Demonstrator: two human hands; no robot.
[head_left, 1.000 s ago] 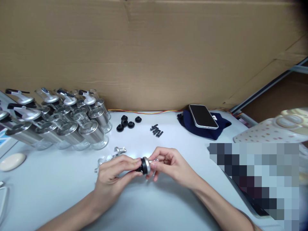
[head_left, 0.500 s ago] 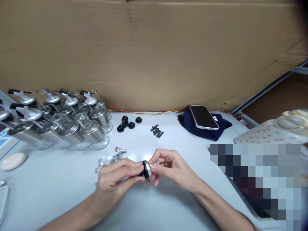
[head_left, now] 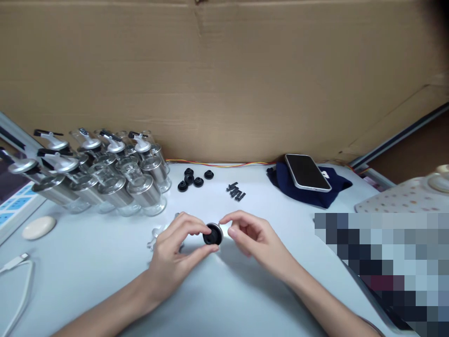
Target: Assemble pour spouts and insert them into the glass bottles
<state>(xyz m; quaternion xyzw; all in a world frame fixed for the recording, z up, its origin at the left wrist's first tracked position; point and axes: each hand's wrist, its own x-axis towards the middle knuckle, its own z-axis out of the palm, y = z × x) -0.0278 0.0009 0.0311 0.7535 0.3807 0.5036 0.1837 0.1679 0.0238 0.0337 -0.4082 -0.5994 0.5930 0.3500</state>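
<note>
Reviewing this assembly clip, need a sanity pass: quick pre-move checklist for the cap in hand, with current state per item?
1. Left hand grips the silver cap between thumb and fingers: ok.
2. Black insert sits in the cap's open face: ok; fully seated: cannot tell.
3. Right hand in contact with the cap: cannot tell, its fingertips sit right at the rim.
4. Spare black inserts within reach on the table: ok.
5. Small black clips lie apart from the inserts: ok.
6. Loose silver spout parts lie beside the left hand, partly hidden: cannot tell the count.
</note>
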